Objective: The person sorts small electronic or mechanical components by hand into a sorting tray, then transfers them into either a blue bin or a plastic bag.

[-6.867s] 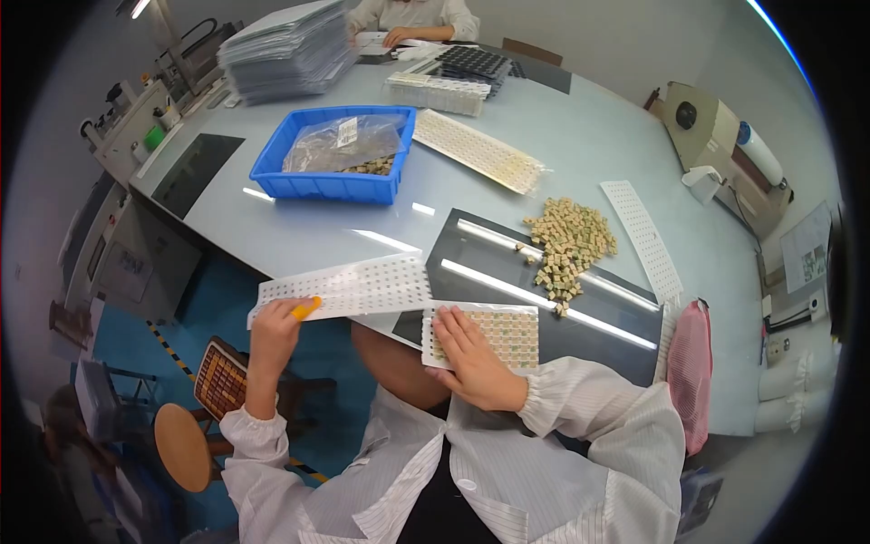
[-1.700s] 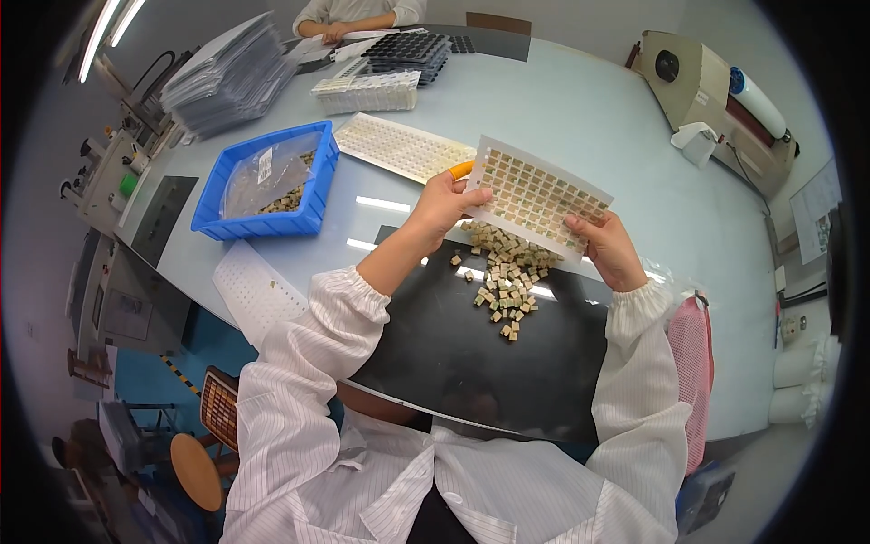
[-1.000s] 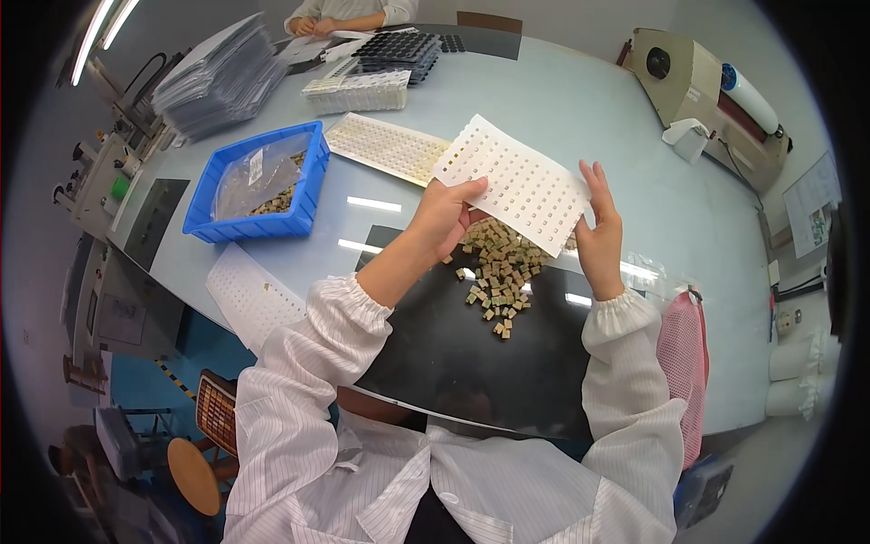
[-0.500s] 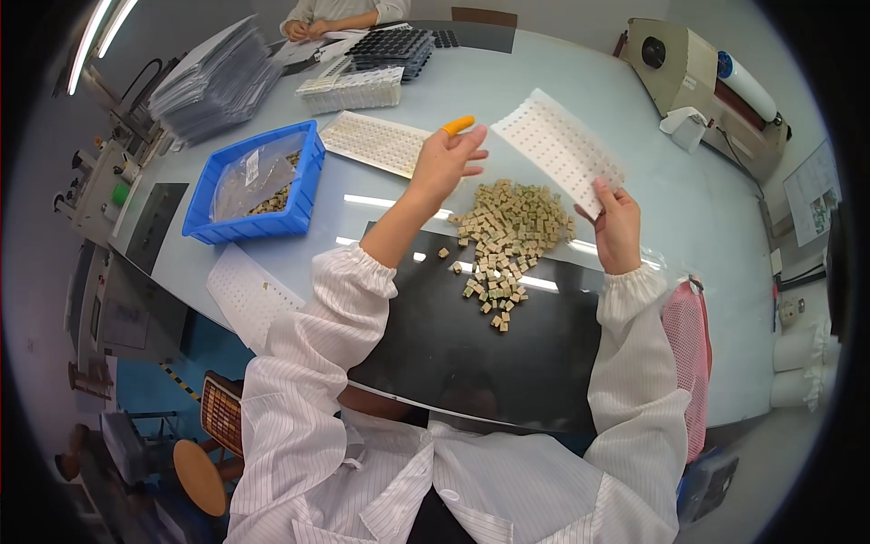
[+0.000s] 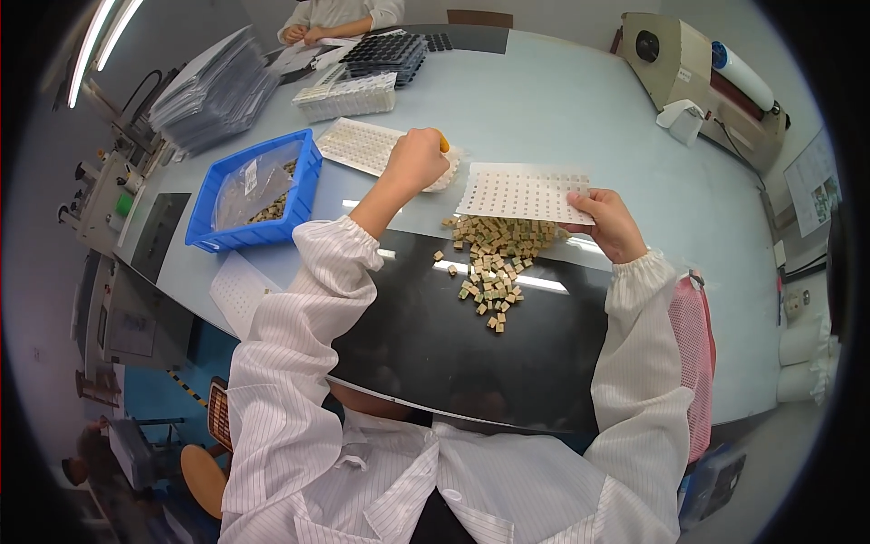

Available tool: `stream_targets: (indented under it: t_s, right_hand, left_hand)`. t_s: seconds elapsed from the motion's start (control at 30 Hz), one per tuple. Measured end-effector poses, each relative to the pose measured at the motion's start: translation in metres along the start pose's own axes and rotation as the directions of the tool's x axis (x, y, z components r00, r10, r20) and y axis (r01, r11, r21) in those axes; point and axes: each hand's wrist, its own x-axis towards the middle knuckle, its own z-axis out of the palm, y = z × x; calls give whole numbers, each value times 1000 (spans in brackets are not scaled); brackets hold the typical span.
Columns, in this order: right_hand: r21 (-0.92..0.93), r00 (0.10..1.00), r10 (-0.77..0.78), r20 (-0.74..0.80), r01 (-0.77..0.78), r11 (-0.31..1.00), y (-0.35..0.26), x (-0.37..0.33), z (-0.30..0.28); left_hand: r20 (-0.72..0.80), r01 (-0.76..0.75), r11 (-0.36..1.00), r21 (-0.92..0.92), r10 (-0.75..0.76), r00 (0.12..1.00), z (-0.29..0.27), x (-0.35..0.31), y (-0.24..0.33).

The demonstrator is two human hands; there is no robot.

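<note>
My right hand [image 5: 609, 220] grips the right edge of a white sheet [image 5: 517, 190] with rows of small marks, thumb on top. The sheet is held above a pile of small tan and greenish blocks [image 5: 494, 263] and covers the pile's far part. My left hand [image 5: 418, 160] is closed over the right end of a pale tray with rows of small cells [image 5: 358, 143]. One of its fingers wears a yellow finger cot [image 5: 443, 141]. The fingertips are hidden, so what they hold does not show.
A blue bin [image 5: 308, 186] with a clear bag and more blocks stands at left. Another marked sheet [image 5: 237, 292] lies near the table's left edge. Stacked clear trays [image 5: 213, 100], black trays [image 5: 385, 56] and a co-worker [image 5: 335, 18] are farther back. A roller machine [image 5: 698, 77] sits far right.
The sheet in my right hand has come down and turned level over the blocks. My left hand has moved slightly left and down, its spread fingers now closed over the tray's end.
</note>
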Motion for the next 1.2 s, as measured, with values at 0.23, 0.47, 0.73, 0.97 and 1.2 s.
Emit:
stream_targets:
  t_s: [0.23, 0.47, 0.73, 0.97, 1.2]
  right_hand:
    - [41, 998, 3, -55, -1, 999, 5, 4, 13]
    - [-7, 999, -1, -48, 1, 1000, 18, 8, 10]
    - [71, 992, -42, -121, 51, 996, 19, 5, 11]
    - [52, 969, -202, -144, 211, 976, 31, 6, 18]
    - [-132, 901, -386, -199, 366, 921, 37, 7, 17]
  left_hand:
    - [1, -48, 992, -119, 48, 999, -11, -12, 12]
    - [88, -165, 971, -172, 182, 979, -24, -28, 29]
    - [105, -187, 969, -159, 205, 973, -22, -31, 28]
    - [121, -196, 956, -218, 226, 967, -21, -30, 29]
    - [161, -171, 952, -254, 216, 963, -23, -27, 32]
